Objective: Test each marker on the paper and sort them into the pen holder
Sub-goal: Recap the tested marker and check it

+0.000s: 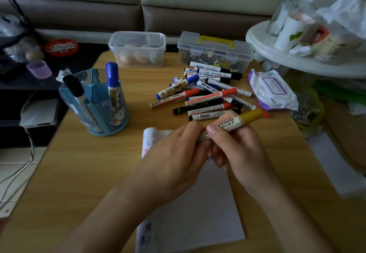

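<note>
Yellow at its far end and cream along its printed barrel, the marker [235, 123] is held by both hands just above the top of the paper [198, 213], slanting up to the right. The left hand [178, 153] has its grip closed round the near end of the barrel, which the curled fingers hide (whether a cap sits there cannot be told). The right hand [237, 153] pinches the middle of the barrel between thumb and fingers, so its grip is also on the marker.

The paper lies flat on the wooden worktop [79, 173] under the wrists, with faint blue marks near its lower left corner and its upper left edge curled.

To the left stands the blue pen holder [95, 114], upright and split into compartments. A black-capped marker [76, 90] leans in the left compartment, and a blue-capped marker [112, 78] stands in another to its right.

Beyond the hands lies a loose pile of markers [206, 94], with red, blue and black caps, crossing one another. Behind the pile sit a clear box of eggs [138, 48] and a clear case with a yellow handle [214, 52]; a pack of wipes [273, 90] rests at the right edge.
</note>
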